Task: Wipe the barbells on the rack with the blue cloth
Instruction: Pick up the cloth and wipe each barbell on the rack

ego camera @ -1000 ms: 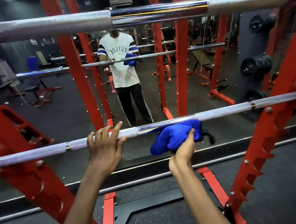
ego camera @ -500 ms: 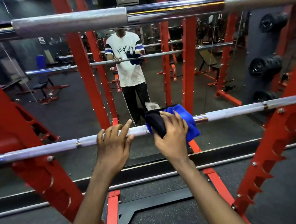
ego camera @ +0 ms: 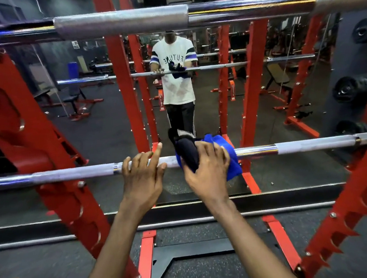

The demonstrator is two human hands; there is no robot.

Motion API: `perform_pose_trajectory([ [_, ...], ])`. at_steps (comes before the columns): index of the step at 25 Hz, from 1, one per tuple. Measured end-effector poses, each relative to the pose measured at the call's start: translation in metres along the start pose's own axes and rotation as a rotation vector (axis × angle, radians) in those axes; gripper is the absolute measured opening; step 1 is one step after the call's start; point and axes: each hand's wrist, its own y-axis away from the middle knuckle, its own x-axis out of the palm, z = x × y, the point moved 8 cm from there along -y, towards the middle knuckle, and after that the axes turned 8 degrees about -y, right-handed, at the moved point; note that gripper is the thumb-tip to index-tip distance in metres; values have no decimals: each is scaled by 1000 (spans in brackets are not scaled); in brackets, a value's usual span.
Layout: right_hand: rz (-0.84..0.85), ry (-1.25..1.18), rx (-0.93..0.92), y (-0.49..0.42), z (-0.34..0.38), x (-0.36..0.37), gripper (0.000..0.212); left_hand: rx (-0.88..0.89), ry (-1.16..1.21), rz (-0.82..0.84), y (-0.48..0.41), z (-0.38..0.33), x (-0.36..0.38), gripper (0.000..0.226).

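Starting at the far left, we see a red rack upright slanting down toward us, its notched hooks carrying the lower barbell, which runs level across the whole view. Our left hand rests on that bar just left of centre, fingers spread and laid loosely over the knurled steel rather than curled tight around it. Just beside it, close but apart, our right hand presses the blue cloth onto the bar, fingers splayed over the fabric and the thumb at the near side, so the hand clamps cloth against steel. The cloth drapes over the bar at its middle, a dark bundled part on its left under our fingers and the blue part hanging to the right. Above, near the top edge, the upper barbell crosses level. Beyond the bars a mirror shows the person in a white shirt. On the right, black weight plates sit on pegs by another red upright.
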Motion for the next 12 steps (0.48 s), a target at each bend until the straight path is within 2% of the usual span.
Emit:
perform_pose_trajectory([
  [2,29,3,-54,-2,-7,-4,44,-7,-13,8,-1,10,1,56],
  [4,-32,22,-73,-5,-27,-23,44,-34,-62,20,1,23,1,54],
  [8,-221,-31,106,-9,-52,-48,44,-55,-108,17,7,32,-3,48],
  [10,-200,-48,192,-6,-39,-36,49,-64,-101,7,6,29,-5,48],
  [12,-103,-50,159,-2,-14,-15,52,-71,-82,9,4,30,-6,47],
])
